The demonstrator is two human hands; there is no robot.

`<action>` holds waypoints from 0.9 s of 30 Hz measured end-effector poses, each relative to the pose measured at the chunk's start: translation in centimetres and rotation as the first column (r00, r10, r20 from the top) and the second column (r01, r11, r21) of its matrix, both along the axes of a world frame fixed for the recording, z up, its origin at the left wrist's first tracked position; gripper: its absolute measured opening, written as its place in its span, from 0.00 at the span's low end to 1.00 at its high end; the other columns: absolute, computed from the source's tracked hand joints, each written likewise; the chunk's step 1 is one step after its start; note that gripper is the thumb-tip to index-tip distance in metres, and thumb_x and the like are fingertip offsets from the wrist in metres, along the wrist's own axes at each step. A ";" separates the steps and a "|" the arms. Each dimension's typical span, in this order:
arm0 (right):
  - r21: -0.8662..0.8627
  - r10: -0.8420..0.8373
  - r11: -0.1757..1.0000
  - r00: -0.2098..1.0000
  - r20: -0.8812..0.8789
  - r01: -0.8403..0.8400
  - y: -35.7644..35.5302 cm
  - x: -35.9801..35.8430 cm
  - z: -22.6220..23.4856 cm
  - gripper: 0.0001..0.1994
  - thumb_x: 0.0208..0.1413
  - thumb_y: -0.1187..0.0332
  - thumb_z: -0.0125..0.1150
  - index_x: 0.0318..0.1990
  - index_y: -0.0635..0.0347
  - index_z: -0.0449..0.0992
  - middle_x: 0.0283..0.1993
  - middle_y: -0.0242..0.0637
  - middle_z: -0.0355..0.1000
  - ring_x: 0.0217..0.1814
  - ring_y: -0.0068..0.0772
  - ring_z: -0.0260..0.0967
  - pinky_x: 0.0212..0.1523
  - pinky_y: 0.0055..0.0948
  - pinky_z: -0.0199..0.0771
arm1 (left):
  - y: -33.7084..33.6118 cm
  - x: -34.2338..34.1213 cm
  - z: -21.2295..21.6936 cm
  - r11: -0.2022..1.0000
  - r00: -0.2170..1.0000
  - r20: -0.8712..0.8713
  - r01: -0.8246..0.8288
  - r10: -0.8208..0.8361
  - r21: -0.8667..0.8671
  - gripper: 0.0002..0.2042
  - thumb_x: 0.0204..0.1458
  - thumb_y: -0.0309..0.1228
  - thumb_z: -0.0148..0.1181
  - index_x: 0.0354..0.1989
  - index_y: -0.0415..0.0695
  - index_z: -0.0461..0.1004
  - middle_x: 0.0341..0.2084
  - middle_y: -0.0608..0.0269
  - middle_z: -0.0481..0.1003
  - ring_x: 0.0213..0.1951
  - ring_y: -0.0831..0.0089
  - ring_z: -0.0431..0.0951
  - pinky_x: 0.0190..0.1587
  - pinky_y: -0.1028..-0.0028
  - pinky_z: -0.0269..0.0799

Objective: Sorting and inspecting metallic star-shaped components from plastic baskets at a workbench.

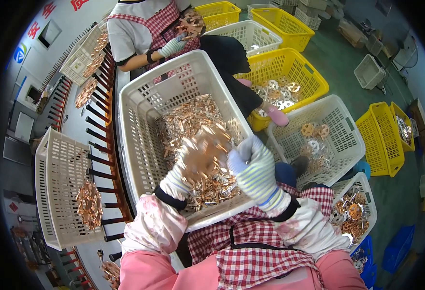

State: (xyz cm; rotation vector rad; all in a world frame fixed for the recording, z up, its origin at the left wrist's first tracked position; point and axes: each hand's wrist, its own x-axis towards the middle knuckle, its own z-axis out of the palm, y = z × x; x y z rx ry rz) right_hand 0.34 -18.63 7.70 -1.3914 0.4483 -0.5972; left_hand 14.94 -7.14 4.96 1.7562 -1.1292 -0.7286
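Observation:
A white perforated basket stands in front of me, its bottom covered with small copper-coloured metal pieces. Over them, my left hand, in a striped glove, is closed on a copper-coloured metal part. Motion smears that part, so its exact shape is unclear. My right hand, also gloved, is at the right side of the part with fingers curled and thumb pressed in. What those fingers hold, if anything, I cannot make out.
Across the basket a person in a checked apron holds similar copper-coloured parts. At left are black-handled tools and a white basket. Yellow baskets and a white basket with round metal parts stand right.

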 end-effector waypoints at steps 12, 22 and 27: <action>0.162 0.114 0.979 0.990 0.087 -0.127 1.3 -0.5 2.7 0.11 0.52 0.74 0.60 0.41 0.61 0.66 0.34 0.30 0.68 0.35 0.15 0.66 0.37 0.18 0.69 | -0.4 -2.3 0.8 0.965 0.401 -0.915 -0.223 -0.040 -0.140 0.18 0.49 0.26 0.51 0.49 0.31 0.69 0.41 0.58 0.74 0.43 0.72 0.74 0.49 0.76 0.68; 0.011 0.093 0.996 0.996 -0.007 -0.093 1.1 -1.5 2.7 0.09 0.49 0.77 0.56 0.26 0.58 0.60 0.23 0.22 0.56 0.25 0.12 0.51 0.25 0.16 0.57 | 0.8 -2.2 1.5 0.979 0.777 -0.616 0.004 -0.130 -0.203 0.18 0.49 0.31 0.55 0.48 0.37 0.71 0.47 0.60 0.71 0.47 0.72 0.71 0.47 0.73 0.70; -0.006 0.209 0.978 0.976 0.066 -0.209 3.3 -2.2 2.7 0.09 0.50 0.76 0.59 0.29 0.59 0.63 0.24 0.24 0.60 0.27 0.12 0.56 0.27 0.16 0.61 | 3.5 -0.3 -1.9 0.975 0.829 -0.554 -0.054 -0.075 -0.214 0.18 0.51 0.35 0.57 0.50 0.42 0.71 0.51 0.60 0.69 0.54 0.66 0.67 0.56 0.65 0.62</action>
